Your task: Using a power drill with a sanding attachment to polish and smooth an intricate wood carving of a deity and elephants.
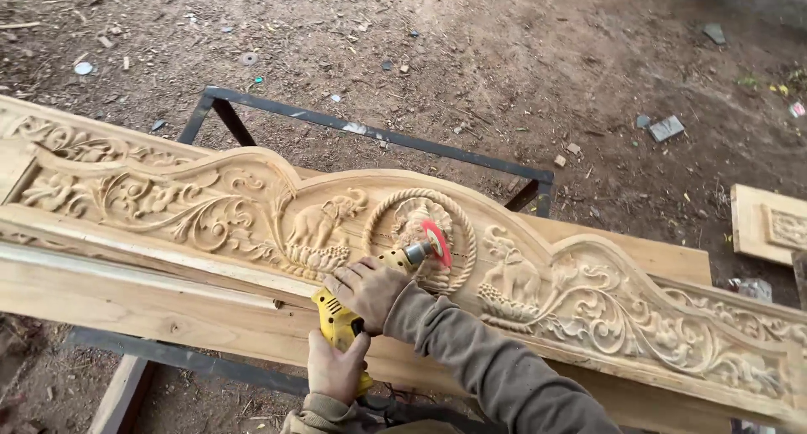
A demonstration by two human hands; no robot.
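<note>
Right hand (363,289) and left hand (334,368) both clamping fully around yellow plastic drill (353,312); just beyond grip, red disc (437,241) touching rope-bordered round medallion (418,232) on carved pale wood panel (588,304).

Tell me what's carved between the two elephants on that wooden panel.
Between the left elephant and the right elephant sits a round rope-bordered medallion, where the yellow drill's red disc works, seen in the head view.

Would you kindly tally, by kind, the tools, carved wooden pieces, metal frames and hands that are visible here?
Yellow hand-held power drill with red sanding disc: 1
Carved pale wooden panels: 2, the long arched panel and a small panel on the ground
Black metal frame: 1
Hands: 2, left hand and right hand, both on the drill
Total: 6
</note>
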